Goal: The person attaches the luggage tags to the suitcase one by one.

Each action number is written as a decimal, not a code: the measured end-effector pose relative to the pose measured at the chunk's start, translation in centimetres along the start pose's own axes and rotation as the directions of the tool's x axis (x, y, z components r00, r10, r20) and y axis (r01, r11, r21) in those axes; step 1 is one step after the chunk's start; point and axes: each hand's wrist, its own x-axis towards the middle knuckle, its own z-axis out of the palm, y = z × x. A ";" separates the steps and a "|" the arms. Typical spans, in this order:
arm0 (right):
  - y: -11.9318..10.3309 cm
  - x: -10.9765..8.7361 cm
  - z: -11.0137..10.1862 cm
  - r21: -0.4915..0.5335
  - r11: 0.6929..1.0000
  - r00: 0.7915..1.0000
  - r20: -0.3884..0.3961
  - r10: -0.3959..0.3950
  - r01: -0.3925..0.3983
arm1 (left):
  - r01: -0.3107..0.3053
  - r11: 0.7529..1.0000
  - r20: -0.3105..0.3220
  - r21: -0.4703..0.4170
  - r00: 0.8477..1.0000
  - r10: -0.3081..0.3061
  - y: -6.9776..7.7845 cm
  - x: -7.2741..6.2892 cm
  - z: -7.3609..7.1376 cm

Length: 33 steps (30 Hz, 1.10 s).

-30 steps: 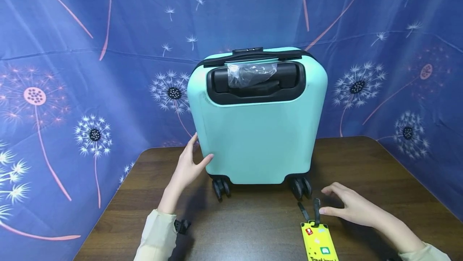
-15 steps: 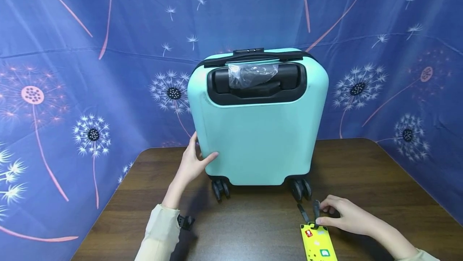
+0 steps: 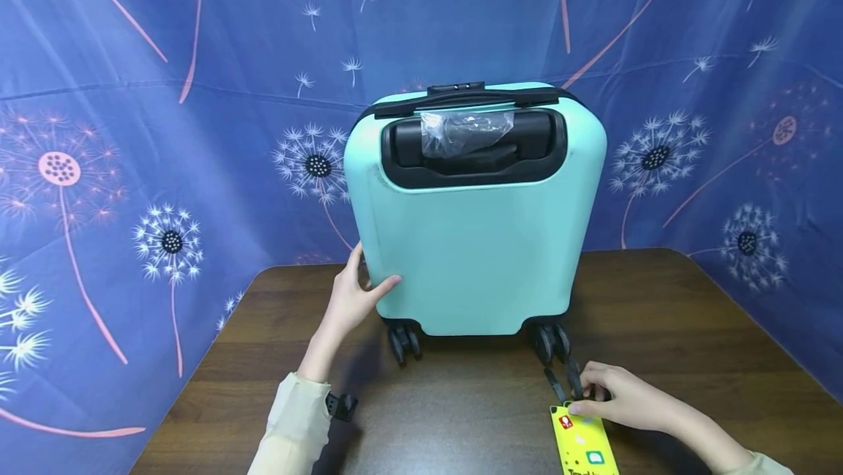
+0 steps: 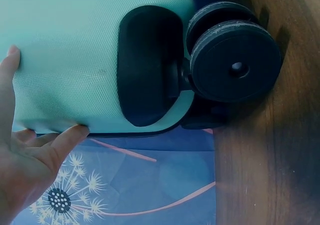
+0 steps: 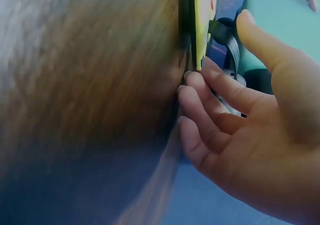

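Observation:
A mint-green suitcase stands upright on its wheels. My left hand holds its lower left side, thumb on the broad face and fingers along the side. In the left wrist view that hand is close to a black double wheel. My right hand is at the top of a yellow luggage tag. In the right wrist view its bent fingertips meet the tag's edge by the table, while the thumb stands apart from it. The tag's black strap lies by the fingers.
A brown wooden table bears the suitcase and tag. Behind it hangs a blue cloth with dandelion patterns. Clear plastic wraps part of the suitcase's black pull handle. The right front wheel is close to the strap.
My right hand has come down and left from beside the strap to the tag's top corner. My left hand keeps its place, its thumb slightly farther onto the suitcase.

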 end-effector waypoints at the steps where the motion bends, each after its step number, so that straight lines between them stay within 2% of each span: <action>1: 0.0 0.0 0.0 0.016 1.000 1.000 0.006 0.003 -0.003 | 0.007 1.000 0.002 -0.006 1.000 -0.007 0.1 0.0 0.0; 6: -0.1 -0.1 0.0 0.081 0.996 0.999 0.034 0.031 -0.034 | 0.038 0.999 0.007 -0.019 0.999 -0.038 0.3 0.0 0.1; 14: 0.1 -0.3 -0.1 0.122 0.988 0.994 0.063 0.086 -0.093 | -0.021 1.000 -0.032 -0.022 0.999 0.021 0.2 -0.3 0.3; 18: 0.2 -0.3 -0.1 0.130 0.985 0.992 0.073 0.105 -0.114 | -0.010 0.999 -0.030 -0.049 1.000 0.009 0.2 -0.4 0.4; 19: 0.3 -0.3 0.0 0.132 0.984 0.991 0.075 0.110 -0.119 | -0.013 0.999 -0.036 -0.046 0.999 0.012 -0.3 -0.3 0.5; 24: 0.3 -0.3 0.2 0.179 0.973 0.988 0.086 0.131 -0.145 | -0.009 0.999 -0.037 -0.040 0.999 0.007 -0.2 -0.4 0.4; 30: 0.4 -0.3 0.3 0.250 0.959 0.989 0.104 0.108 -0.131 | -0.011 0.999 -0.041 -0.035 0.999 0.010 0.0 -0.5 0.3; 33: 0.4 -0.3 0.2 0.315 0.942 0.989 0.121 0.085 -0.119 | -0.010 0.999 -0.037 -0.041 0.999 0.008 0.0 -0.6 0.3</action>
